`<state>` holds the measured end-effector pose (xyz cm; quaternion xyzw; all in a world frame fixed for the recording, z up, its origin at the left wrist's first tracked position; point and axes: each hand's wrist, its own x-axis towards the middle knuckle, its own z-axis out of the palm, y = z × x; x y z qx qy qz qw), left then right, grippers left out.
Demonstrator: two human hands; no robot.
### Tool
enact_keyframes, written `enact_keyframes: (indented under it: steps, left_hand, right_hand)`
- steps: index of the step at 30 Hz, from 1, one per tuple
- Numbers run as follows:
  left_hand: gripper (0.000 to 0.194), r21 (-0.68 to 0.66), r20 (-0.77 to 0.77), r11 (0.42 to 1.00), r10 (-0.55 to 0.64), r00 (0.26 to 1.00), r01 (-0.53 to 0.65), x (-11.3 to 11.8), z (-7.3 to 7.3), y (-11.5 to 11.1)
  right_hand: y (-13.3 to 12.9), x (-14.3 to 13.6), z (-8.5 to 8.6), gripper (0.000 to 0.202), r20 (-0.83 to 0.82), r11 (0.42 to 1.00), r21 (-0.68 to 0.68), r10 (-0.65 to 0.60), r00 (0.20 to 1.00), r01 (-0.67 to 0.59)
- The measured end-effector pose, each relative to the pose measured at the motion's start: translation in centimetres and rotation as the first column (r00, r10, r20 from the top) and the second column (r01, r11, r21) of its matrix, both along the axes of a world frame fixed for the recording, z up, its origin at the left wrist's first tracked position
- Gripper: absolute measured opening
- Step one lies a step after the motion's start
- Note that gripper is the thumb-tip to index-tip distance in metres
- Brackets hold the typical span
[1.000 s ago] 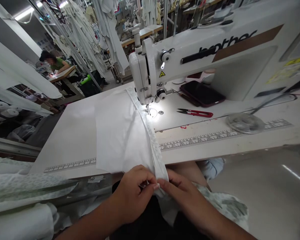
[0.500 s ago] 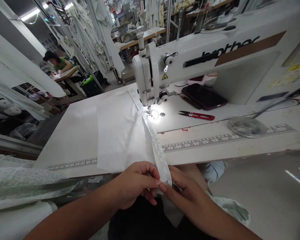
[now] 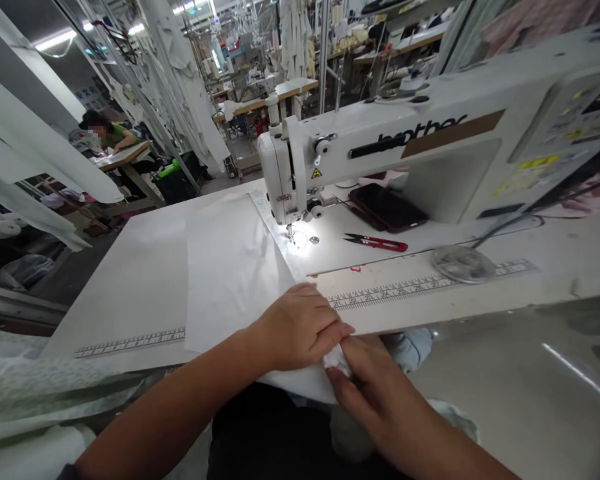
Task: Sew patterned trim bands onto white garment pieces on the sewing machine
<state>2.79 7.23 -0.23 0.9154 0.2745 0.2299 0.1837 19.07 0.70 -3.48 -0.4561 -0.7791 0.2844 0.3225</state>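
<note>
A white fabric piece [image 3: 230, 267] lies on the sewing table, its right edge running under the needle of the sewing machine [image 3: 283, 180]. A pale patterned strip [image 3: 265, 210] shows along that edge. My left hand [image 3: 303, 327] lies over the near end of the edge, fingers closed on the fabric with the thumb towards my right hand. My right hand [image 3: 370, 380] pinches the bunched fabric end just off the table's front edge. Both hands nearly touch. The strip beneath my left hand is hidden.
Red-handled thread snips [image 3: 377, 243], a dark phone [image 3: 387, 207] and a clear round dish [image 3: 463, 263] lie right of the needle. A printed ruler [image 3: 390, 293] runs along the table front. Hanging fabric [image 3: 40, 133] is at left; a person [image 3: 113, 137] sits beyond.
My left hand has moved up and forward from the strip's end, turning palm down over the edge. My right hand still grips the near end. The view has shifted slightly.
</note>
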Motion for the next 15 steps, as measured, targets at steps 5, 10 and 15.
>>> enact_keyframes:
  steps: [5, 10, 15]
  left_hand:
    - [0.036, 0.018, -0.043, 0.996, 0.088, 0.995, -0.087, 0.3, -0.8, -0.7]
    - [0.028, -0.075, -0.061, 0.993, 0.091, 0.994, -0.096, -1.1, -0.1, -1.4]
    - [0.018, -0.119, -0.063, 0.993, 0.003, 0.998, -0.010, -1.9, 0.1, -1.3]
  right_hand:
    - [3.3, 1.3, -0.8, 0.008, 0.178, 0.889, 0.349, -0.375, 0.910, 0.297]
    - [3.5, 1.7, -1.1, 0.015, 0.087, 0.922, 0.339, -0.228, 0.970, 0.187]
    - [0.3, 3.0, -1.2, 0.014, -0.071, 0.998, -0.055, -0.007, 0.997, 0.003]
